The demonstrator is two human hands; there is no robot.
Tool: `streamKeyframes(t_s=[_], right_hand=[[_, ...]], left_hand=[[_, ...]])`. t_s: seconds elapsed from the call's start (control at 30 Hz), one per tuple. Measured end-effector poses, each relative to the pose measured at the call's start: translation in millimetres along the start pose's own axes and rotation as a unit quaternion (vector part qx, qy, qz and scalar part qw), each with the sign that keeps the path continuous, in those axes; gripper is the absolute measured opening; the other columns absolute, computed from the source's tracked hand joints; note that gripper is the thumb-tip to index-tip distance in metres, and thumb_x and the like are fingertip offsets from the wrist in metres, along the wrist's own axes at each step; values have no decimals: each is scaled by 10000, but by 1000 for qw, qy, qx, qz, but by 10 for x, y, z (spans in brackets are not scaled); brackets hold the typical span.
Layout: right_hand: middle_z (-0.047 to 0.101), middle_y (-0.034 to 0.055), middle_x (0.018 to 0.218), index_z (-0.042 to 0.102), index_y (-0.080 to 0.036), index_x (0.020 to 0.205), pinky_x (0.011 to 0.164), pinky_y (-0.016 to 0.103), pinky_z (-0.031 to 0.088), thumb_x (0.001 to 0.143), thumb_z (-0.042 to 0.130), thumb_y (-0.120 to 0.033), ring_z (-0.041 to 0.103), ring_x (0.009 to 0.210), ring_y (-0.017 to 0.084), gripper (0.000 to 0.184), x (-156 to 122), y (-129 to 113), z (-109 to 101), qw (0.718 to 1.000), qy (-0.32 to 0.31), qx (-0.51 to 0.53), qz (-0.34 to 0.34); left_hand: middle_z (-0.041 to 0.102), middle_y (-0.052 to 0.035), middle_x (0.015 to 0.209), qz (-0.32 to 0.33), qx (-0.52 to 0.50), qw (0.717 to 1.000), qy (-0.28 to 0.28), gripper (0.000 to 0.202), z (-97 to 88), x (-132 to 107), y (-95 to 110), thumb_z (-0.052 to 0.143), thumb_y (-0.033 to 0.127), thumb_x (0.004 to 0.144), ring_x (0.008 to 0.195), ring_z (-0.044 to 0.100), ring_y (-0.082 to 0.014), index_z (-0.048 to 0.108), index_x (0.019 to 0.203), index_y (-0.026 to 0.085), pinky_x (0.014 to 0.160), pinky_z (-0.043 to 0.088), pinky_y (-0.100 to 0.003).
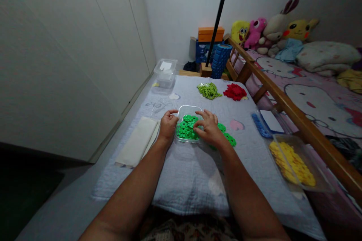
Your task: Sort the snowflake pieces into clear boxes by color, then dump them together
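Note:
A clear plastic container point(189, 107) stands on the cloth-covered table in front of me, with several bright green snowflake-shaped plastic discs point(187, 127) inside. My left hand point(169, 122) grips its left wall, thumb and fingers at the rim. Over the container's right side is my right hand point(208, 125), thumb and index finger curved and apart, with nothing visible between them. More green discs point(229, 139) lie on the cloth to the right, partly hidden by my right hand and wrist.
Yellow-green pieces point(209, 90) and red pieces point(235, 92) are heaped at the back. Containers of blue pieces point(260, 125) and yellow pieces point(292, 162) line the right edge beside a wooden bed rail point(266, 77). Folded beige cloth point(137, 141) and stacked clear containers point(165, 73) are left.

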State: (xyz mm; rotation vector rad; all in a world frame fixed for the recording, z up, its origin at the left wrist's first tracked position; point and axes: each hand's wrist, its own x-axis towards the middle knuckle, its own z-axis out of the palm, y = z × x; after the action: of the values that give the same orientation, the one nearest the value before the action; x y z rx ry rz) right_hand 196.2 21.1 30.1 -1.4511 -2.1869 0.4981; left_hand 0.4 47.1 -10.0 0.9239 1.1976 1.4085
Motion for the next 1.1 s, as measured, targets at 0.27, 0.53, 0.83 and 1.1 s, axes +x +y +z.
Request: streamKeyframes(t_s=[0.27, 0.53, 0.83, 1.1], right_hand=[[619, 107, 1365, 761, -248, 932, 1136, 518, 361, 878, 648, -239, 497, 1330, 306, 126, 0, 361, -213, 993, 96, 8, 70], [615, 93, 1404, 739, -247, 1079, 1153, 505, 267, 751, 807, -294, 435, 1391, 331, 339, -103, 348, -296, 977, -109, -118, 141], [629, 69, 1385, 750, -250, 994, 1131, 502, 253, 773, 780, -239, 435, 1381, 317, 224, -77, 363, -234, 969, -126, -139, 160], [688, 61, 1023, 739, -227, 853, 946, 383, 403, 783, 734, -205, 589, 1045, 247, 73, -41, 530, -267, 984, -44, -80, 150]], left_hand=[[391, 107, 541, 8, 13, 1000, 6, 384, -8, 9, 1, 654, 290, 649, 493, 320, -92, 640, 1017, 180, 504, 247, -218], [383, 109, 546, 4, 6, 1000, 11, 385, 14, -19, 37, 652, 291, 640, 489, 317, -92, 639, 1009, 184, 504, 247, -221], [382, 113, 552, 7, 6, 1000, 12, 395, 2, -5, 15, 666, 297, 644, 490, 313, -91, 636, 1020, 179, 506, 253, -218], [366, 115, 547, 12, 3, 1000, 10, 374, 0, -22, 37, 666, 288, 657, 489, 297, -89, 637, 1012, 175, 497, 242, -221]])
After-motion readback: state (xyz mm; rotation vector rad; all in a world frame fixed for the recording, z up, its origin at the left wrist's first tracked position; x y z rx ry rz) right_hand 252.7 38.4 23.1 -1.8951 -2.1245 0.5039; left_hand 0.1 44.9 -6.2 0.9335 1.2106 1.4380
